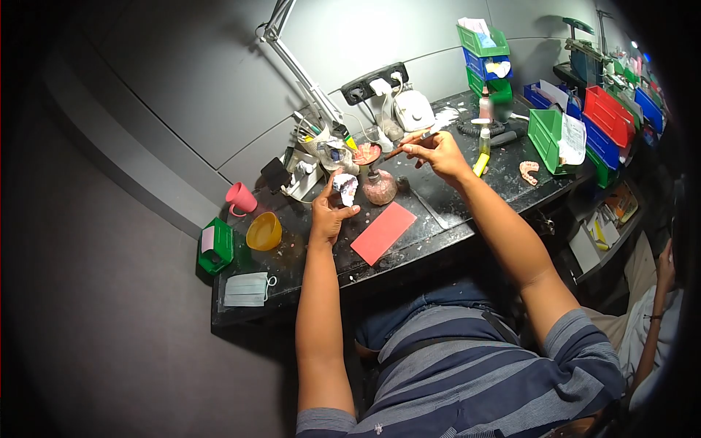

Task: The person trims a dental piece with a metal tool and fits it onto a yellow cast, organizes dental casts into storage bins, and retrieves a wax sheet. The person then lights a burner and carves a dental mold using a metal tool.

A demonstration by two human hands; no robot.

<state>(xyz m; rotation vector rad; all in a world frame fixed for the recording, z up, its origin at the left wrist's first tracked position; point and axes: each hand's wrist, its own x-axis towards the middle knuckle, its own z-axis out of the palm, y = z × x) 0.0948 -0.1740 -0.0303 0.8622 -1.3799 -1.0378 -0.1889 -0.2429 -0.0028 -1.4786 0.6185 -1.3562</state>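
My left hand (328, 214) holds a small white and purplish cast (346, 189) between thumb and fingers, above the black bench. In my right hand (438, 155) is a thin brown-handled tool (404, 148), pointing left toward a round dish of pink material (367, 153). Just below that dish stands a round pinkish burner jar (380, 187) with a dark neck. A flat red-pink sheet (384, 233) lies on the bench between my forearms.
A yellow bowl (263, 231), pink mug (240, 198), green bin (216, 247) and face mask (247, 290) are at left. Behind are a lamp arm (307, 84) and tool cup (312, 132). A dental model (529, 173) and green bin (549, 140) stand right; another person's arm (659, 292) shows far right.
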